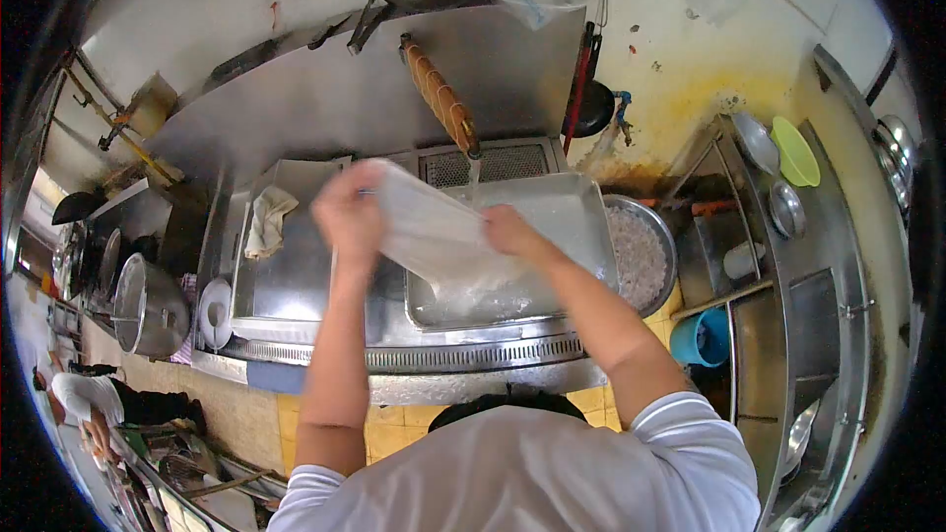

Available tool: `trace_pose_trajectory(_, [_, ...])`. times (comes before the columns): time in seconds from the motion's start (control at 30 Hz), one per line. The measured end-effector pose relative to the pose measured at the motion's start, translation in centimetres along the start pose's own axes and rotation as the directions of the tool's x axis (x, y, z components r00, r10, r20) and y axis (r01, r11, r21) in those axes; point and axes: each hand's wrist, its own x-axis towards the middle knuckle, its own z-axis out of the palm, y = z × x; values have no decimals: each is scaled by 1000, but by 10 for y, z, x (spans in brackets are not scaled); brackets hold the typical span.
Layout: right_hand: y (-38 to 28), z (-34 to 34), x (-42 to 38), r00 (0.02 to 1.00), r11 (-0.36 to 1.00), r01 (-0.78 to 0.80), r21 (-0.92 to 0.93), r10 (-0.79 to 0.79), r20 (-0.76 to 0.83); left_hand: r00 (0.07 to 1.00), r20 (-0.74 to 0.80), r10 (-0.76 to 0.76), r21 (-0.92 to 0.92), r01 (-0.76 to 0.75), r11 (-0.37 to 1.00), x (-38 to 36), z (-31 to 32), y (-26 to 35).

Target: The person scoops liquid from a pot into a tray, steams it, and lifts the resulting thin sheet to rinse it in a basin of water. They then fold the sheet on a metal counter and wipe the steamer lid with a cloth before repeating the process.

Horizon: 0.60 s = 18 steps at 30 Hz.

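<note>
Cloudy film held over a shallow metal tray
In the head view, the left hand and right hand each have their grip closed on the limp, creased film, its lower end in the smooth oblong tray. A high, spread hold should keep folds from sticking beside the running water. Pale lumps fill a round bowl.

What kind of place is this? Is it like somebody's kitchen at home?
It's a kitchen, but probably a big working one, like a restaurant's. Water runs from a spout into a large metal tray, a huge metal pot stands at the left, and a black pan hangs on the wall.
</note>
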Motion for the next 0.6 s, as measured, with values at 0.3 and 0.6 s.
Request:
trace_pose_trajectory(0.3, [-91,-39,14,987,837,162,523,-132,-93,962,274,16,39,-28,999,-59,67,-4])
trace_pose_trajectory(0.6, [109,-85,-55,980,983,-131,-125,110,-163,905,-227,-359,-28,362,932,-2,-40,-64])
